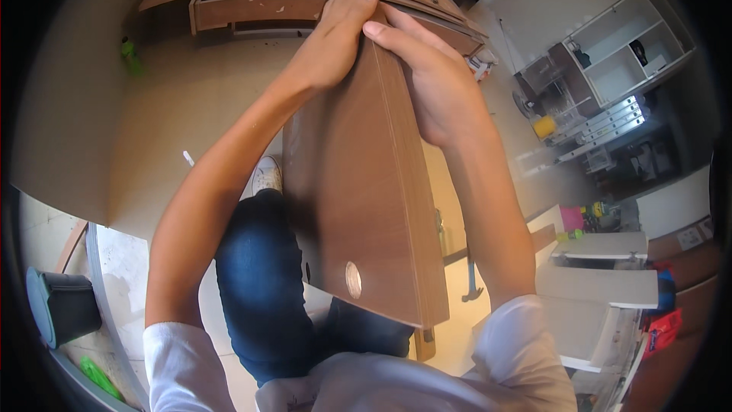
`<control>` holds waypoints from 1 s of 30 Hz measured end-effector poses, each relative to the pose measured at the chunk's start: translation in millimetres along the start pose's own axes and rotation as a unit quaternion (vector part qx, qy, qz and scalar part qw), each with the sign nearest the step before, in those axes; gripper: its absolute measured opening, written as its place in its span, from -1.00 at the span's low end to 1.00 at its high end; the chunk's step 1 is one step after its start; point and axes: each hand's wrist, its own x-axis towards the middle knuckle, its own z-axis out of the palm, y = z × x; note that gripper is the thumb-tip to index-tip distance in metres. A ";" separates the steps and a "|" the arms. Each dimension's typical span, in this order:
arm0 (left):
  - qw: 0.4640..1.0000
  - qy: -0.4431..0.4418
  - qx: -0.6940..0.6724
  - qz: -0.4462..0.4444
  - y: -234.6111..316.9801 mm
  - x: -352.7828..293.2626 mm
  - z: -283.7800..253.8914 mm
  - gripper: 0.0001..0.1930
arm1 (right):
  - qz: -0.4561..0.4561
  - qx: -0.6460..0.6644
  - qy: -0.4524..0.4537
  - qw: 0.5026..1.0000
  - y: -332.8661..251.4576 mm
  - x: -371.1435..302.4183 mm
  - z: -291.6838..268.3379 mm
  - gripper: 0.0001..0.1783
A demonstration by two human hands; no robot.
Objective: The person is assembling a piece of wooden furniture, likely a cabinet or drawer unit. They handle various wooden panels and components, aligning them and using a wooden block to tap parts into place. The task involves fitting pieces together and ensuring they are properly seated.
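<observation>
one brown wooden panel (366, 160), braced from both sides

the panel is standing on edge in front of the person, slanting away between the hands, its near end hanging by the knees in dark jeans (263, 282). the left hand (335, 38) is lying along the left face at the far end, its fingers reaching straight past the top edge, slightly apart. the right hand (435, 76) is facing it from the other side, its thumb resting along the edge and its fingers stretching out behind; whether they are pinching anything is impossible to tell. the hands are probably opposing each other so that the tall piece is not tipping sideways. what is bearing its weight underneath is hidden.

a round hole (353, 280) is showing near the closest end. to the right, a hammer (473, 288) is lying close by, perhaps for easy reach. a white shoe (267, 174) is planting itself left of the panel, likely for balance.
</observation>
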 end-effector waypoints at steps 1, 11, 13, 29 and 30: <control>1.000 -0.002 0.003 -0.008 0.7 -1.6 -0.3 -0.40 | 0.002 -0.007 -0.001 1.000 -1.1 -13.4 6.2 -0.18; 0.999 0.019 -0.026 -0.037 13.8 -5.9 14.4 -0.60 | 0.068 0.069 0.067 0.993 -19.1 -128.5 37.8 -0.17; 1.000 0.007 -0.019 -0.023 10.9 -5.3 11.6 -0.61 | 0.060 0.108 0.058 0.991 -19.3 -146.0 43.6 -0.13; 0.969 -0.191 -0.053 0.150 157.8 -60.8 -11.1 -0.32 | -0.011 0.216 -0.021 0.976 8.9 -197.0 28.1 -0.12; 0.959 -0.225 -0.026 0.169 166.6 -73.5 -11.2 -0.32 | -0.005 0.240 -0.039 0.970 11.2 -197.8 25.2 -0.14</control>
